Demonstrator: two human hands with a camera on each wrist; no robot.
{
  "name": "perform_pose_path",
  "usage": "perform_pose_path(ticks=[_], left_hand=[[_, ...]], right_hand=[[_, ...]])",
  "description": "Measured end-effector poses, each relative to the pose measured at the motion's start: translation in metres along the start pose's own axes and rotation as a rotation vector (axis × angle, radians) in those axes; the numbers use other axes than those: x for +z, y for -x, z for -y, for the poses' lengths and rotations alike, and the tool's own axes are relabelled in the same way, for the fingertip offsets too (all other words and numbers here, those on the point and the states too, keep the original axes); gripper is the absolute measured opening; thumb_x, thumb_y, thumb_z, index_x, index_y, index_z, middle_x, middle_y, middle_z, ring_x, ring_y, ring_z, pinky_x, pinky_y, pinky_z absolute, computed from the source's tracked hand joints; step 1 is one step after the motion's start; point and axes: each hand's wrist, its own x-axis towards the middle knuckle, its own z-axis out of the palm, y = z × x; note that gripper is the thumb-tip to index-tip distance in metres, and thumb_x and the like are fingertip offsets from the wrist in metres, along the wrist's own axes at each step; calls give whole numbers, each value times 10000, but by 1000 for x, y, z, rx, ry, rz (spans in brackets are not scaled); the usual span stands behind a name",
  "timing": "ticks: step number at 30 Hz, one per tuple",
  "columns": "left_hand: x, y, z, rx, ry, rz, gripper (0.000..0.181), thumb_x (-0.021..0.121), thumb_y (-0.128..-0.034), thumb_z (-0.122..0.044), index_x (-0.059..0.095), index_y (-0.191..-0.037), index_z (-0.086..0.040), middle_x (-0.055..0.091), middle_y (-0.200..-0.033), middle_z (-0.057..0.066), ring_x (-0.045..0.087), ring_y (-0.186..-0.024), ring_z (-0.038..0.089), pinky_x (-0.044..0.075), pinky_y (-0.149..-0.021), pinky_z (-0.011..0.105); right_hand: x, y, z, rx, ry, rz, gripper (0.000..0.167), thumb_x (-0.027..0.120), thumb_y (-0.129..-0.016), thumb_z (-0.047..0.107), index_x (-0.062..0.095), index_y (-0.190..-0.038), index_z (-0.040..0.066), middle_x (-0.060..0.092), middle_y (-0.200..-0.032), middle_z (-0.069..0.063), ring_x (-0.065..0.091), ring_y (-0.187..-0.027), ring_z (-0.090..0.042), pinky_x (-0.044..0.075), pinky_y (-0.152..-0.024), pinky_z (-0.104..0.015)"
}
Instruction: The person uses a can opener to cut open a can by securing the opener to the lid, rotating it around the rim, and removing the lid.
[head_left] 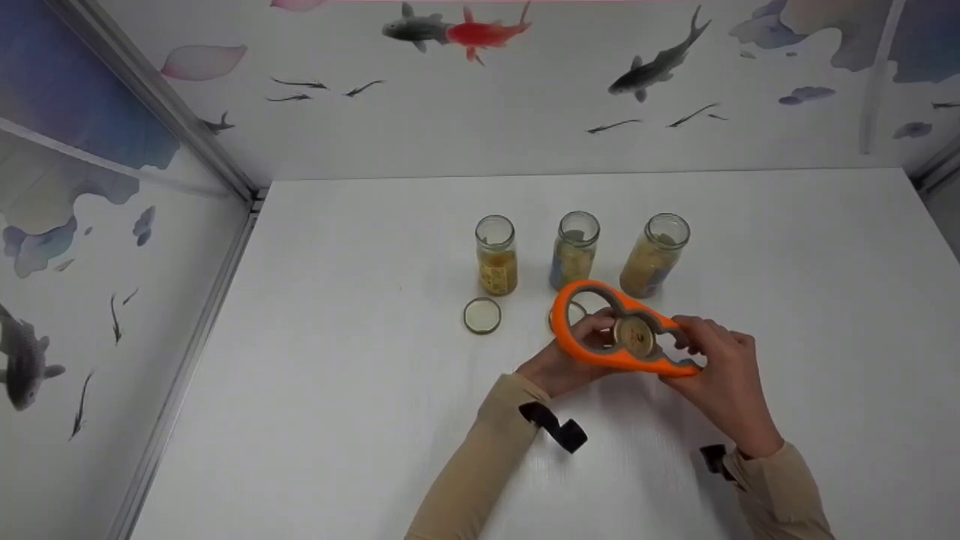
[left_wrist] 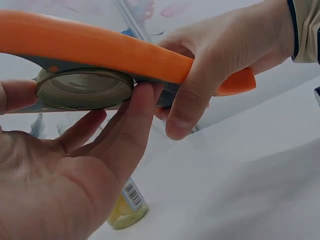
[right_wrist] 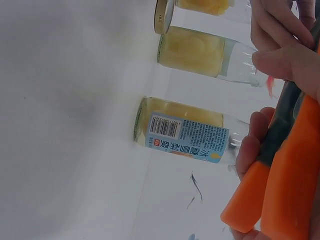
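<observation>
My right hand (head_left: pixel 721 371) grips the handles of an orange jar opener (head_left: pixel 589 352) with grey inner edges. A gold jar lid (head_left: pixel 634 337) sits inside the opener's grey toothed opening. From below, my left hand (left_wrist: pixel 60 175) pinches the rim of this lid (left_wrist: pixel 85 90), thumb and fingers on opposite sides, its hollow underside turned down in the left wrist view. Beyond the hands stand three lidless glass jars: a left jar (head_left: pixel 497 270), a middle jar (head_left: pixel 574 262) and a right jar (head_left: pixel 651 262), each with yellowish contents.
One loose lid (head_left: pixel 482 316) lies on the white table (head_left: pixel 315 360) in front of the left jar. Another lid (head_left: pixel 577 313) lies before the middle jar, partly hidden by the opener. Printed wall panels (head_left: pixel 480 112) with fish enclose the table at the back and left.
</observation>
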Motion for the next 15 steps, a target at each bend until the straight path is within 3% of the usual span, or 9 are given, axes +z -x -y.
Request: perform_pose_path(ticks=[7, 15], left_hand=[[2, -7, 2, 43, 4, 10, 394, 441, -833, -102, 645, -1169, -130, 629, -1201, 50, 556, -1136, 223, 408, -1010, 402], [-4, -9, 5, -27, 9, -34, 324, 500, -883, -112, 576, -1197, -116, 587, -1276, 145, 561, -1141, 255, 448, -966, 406]], right_hand=[[-5, -1, 2, 9, 3, -11, 586, 857, -567, -83, 625, -1093, 32, 598, -826, -69, 475, -761, -192, 272, -780, -482], [-11, 0, 4, 28, -13, -25, 585, 845, -566, -103, 620, -1097, -7, 602, -824, -76, 462, -770, -180, 263, -789, -495]])
